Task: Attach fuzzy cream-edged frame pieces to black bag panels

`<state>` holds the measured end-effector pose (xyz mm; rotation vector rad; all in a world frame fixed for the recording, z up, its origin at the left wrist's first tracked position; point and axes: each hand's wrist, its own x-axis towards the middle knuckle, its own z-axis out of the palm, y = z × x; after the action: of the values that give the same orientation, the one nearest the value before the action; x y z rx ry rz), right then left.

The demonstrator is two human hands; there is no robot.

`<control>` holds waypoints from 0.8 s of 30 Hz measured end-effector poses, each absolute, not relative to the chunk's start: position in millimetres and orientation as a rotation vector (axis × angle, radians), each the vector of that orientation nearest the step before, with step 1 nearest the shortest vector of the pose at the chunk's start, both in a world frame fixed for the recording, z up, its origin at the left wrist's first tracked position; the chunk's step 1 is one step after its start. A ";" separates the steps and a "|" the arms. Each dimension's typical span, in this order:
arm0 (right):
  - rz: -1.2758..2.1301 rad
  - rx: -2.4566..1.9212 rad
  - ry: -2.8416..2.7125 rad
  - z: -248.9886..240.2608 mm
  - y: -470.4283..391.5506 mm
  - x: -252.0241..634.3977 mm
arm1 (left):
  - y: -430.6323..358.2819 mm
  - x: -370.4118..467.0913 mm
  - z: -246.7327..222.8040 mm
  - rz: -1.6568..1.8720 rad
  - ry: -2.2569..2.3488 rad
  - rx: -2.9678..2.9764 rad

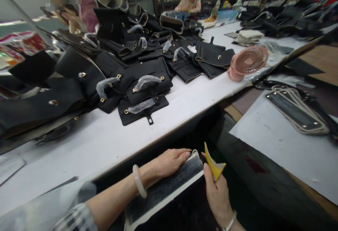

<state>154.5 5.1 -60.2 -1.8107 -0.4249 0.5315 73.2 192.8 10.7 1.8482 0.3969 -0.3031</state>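
Nearest the body lies a dark rectangular panel with pale edging strips (171, 183), held low in front of the white worktop (185, 100). Its long axis slants from lower left, close to the body, up to the right, so its short end points away, between the two hands.

The right hand (218, 195) is nearer that short end: its thumb and fingers pinch a yellow, pointed, curved piece (217, 169) just beside the panel's right corner. The left hand (169, 162) lies over the panel's far long edge, roughly in line with it, fingers close together and reaching toward the same end; whether its thumb grips the edge from below, I cannot tell. The yellow piece stands off the short end, its tip upward.

Beyond, on the worktop, rest a flat black piece with a film-wrapped handle (132, 118) and, farther right, a pink round desk fan (248, 61).
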 end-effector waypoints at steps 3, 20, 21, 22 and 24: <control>0.517 -1.806 -0.510 -60.0 8.8 157.5 | 193.2 74.2 9.1 -0.312 0.410 1.852; 1.768 -1.456 -0.141 -103.0 77.8 220.0 | 185.7 80.3 19.2 -0.367 0.580 1.902; 1.782 -1.511 -0.153 -106.9 84.3 222.1 | 185.5 80.9 19.2 -0.369 0.584 1.898; 1.782 -1.575 -0.169 -111.0 89.6 223.7 | 185.3 81.3 19.5 -0.371 0.585 1.893; 1.743 -1.700 -0.216 -119.2 96.4 225.7 | 184.5 81.8 20.6 -0.373 0.588 1.887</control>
<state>225.7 96.4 -119.2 -1.7001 -0.2157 1.7434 81.8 184.5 20.6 1.8870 0.5884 -0.3732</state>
